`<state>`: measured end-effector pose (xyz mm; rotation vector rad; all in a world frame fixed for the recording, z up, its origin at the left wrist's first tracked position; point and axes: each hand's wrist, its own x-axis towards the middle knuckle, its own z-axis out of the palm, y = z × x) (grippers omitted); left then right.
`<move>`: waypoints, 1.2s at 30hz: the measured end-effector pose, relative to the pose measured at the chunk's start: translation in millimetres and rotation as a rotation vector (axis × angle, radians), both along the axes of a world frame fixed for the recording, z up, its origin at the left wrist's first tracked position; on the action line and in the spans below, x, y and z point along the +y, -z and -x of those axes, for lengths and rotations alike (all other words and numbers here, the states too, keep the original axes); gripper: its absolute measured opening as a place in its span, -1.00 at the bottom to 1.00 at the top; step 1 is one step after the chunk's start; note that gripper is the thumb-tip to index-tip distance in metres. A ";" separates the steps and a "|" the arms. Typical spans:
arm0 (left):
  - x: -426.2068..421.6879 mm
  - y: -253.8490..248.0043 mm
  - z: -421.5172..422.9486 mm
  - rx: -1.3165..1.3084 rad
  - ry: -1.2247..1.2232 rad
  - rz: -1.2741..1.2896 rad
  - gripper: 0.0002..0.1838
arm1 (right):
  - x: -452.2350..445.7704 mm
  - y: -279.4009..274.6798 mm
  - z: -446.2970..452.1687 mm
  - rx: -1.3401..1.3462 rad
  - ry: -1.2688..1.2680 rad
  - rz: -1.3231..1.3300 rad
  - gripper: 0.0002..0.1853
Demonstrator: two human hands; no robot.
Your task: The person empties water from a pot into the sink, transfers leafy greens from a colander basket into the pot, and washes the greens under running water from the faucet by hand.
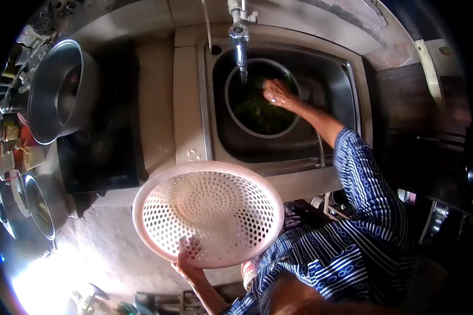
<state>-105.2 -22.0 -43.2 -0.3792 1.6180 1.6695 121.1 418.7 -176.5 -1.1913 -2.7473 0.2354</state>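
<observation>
A round pale pink colander full of small holes [207, 210] is tilted in front of the counter, with nothing in it. My left hand [185, 261] grips its lower rim, the fingers showing through the holes. In the sink [242, 151] stands a round metal basin [235, 122] holding dark green leaves [265, 114]. Over the leaves, at the basin's right side, is my right hand [278, 94], wet and bent at the wrist. Its fingertips are blurred, and what they hold cannot be made out.
A metal faucet [240, 47] hangs over the basin's upper left edge. Left of the sink, a large metal pot [89, 79] stands by a black cooktop [102, 163]. Another pot [58, 202] is at the lower left. Dark shelving lies right of the sink.
</observation>
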 end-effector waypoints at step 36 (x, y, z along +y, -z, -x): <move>11.2 -11.3 0.5 0.032 0.005 0.050 -0.45 | -66.5 -34.8 -1.6 -0.313 -0.548 0.086 -0.47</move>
